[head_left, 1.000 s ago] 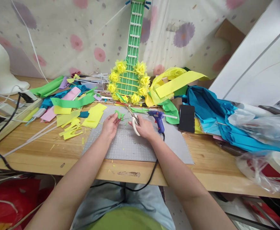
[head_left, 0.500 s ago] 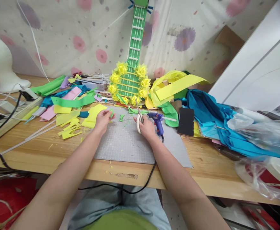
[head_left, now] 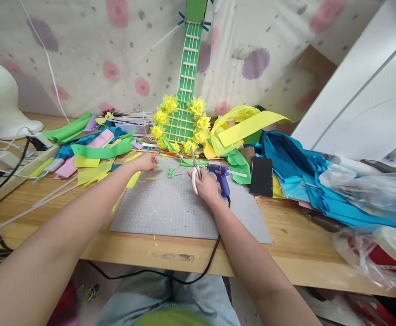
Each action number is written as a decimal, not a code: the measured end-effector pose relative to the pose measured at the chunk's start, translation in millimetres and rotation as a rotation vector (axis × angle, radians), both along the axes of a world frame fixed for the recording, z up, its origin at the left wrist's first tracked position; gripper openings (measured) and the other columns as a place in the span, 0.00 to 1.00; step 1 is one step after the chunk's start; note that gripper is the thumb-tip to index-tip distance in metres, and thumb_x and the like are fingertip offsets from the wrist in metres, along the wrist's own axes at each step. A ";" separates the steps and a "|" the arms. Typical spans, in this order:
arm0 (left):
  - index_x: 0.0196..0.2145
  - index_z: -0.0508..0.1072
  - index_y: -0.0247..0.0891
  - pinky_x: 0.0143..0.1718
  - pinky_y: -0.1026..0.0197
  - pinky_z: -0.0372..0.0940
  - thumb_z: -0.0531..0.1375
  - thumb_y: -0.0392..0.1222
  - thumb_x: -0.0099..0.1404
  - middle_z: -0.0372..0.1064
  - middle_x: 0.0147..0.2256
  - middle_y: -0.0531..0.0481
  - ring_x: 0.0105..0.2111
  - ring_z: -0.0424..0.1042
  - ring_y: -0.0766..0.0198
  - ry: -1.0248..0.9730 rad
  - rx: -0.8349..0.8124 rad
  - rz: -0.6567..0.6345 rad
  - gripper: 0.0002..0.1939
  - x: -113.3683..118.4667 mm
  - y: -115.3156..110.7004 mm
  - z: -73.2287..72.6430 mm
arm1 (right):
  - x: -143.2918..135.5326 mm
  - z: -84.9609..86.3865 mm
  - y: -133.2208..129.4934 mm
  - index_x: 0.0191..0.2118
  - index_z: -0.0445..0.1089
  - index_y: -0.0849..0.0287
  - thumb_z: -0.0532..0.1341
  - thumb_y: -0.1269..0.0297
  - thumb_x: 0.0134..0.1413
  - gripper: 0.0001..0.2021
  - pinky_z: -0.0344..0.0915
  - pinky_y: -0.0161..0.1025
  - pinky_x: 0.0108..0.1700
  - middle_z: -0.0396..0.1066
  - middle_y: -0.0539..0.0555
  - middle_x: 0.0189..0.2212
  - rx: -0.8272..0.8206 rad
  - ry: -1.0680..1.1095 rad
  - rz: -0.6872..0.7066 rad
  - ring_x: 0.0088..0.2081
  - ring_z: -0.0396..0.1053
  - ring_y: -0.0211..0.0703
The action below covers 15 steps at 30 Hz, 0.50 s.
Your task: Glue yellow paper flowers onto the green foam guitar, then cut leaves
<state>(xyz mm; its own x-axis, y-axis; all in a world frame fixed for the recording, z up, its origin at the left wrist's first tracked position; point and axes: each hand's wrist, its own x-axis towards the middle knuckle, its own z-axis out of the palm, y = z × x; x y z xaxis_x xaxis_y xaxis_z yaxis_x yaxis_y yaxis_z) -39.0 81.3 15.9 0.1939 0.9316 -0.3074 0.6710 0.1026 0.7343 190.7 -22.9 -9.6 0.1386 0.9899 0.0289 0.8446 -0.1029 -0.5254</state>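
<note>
Head view, and here's what has me a bit nervous. My right hand [head_left: 205, 183] has its fingers curled shut through the white handles of the scissors [head_left: 195, 168], blades pointing up and away toward the paper guitar [head_left: 184, 113] leaning on the wall. My left hand [head_left: 147, 162] is stretched out to the far left edge of the cutting mat [head_left: 170, 208], fingers mostly closed down near a small green paper scrap [head_left: 159, 165]; I honestly can't tell if it's pinched or just touched. Another green cut piece [head_left: 171, 171] lies on the mat between the two hands.

What could go wrong, as I see it: the scissor tips sit close to the yellow paper flowers [head_left: 198, 124], so a careless swing could snag or nick them. The glue gun [head_left: 220, 174] is just beside my right wrist, nozzle toward the green paper, and its cord [head_left: 214, 253] runs off the bench edge under my forearm. One tug and it could drag, or if it's hot, burn me. The tiny scraps could also get swept off easily.
</note>
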 end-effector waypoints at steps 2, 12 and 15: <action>0.22 0.66 0.38 0.26 0.62 0.63 0.67 0.34 0.37 0.65 0.17 0.55 0.19 0.67 0.64 0.050 0.021 -0.005 0.14 2.5 6.1 -1.0 | 0.3 -0.1 0.0 0.40 0.63 0.56 0.43 0.41 0.56 0.24 0.58 0.38 0.34 0.72 0.56 0.34 0.001 -0.007 0.001 0.37 0.69 0.49; 0.17 0.65 0.41 0.31 0.59 0.63 0.69 0.28 0.25 0.60 0.11 0.58 0.17 0.67 0.60 0.107 0.107 -0.018 0.21 4.3 23.6 -9.1 | -0.4 1.8 -0.6 0.41 0.63 0.56 0.44 0.42 0.56 0.24 0.58 0.38 0.34 0.72 0.57 0.34 -0.015 -0.024 0.015 0.38 0.70 0.50; 0.21 0.62 0.42 0.32 0.60 0.62 0.69 0.34 0.29 0.64 0.15 0.56 0.21 0.69 0.59 0.363 0.236 -0.149 0.21 7.9 20.2 -5.5 | 0.0 0.6 0.0 0.42 0.63 0.56 0.44 0.42 0.56 0.24 0.58 0.38 0.35 0.72 0.56 0.34 -0.005 -0.019 0.019 0.38 0.70 0.50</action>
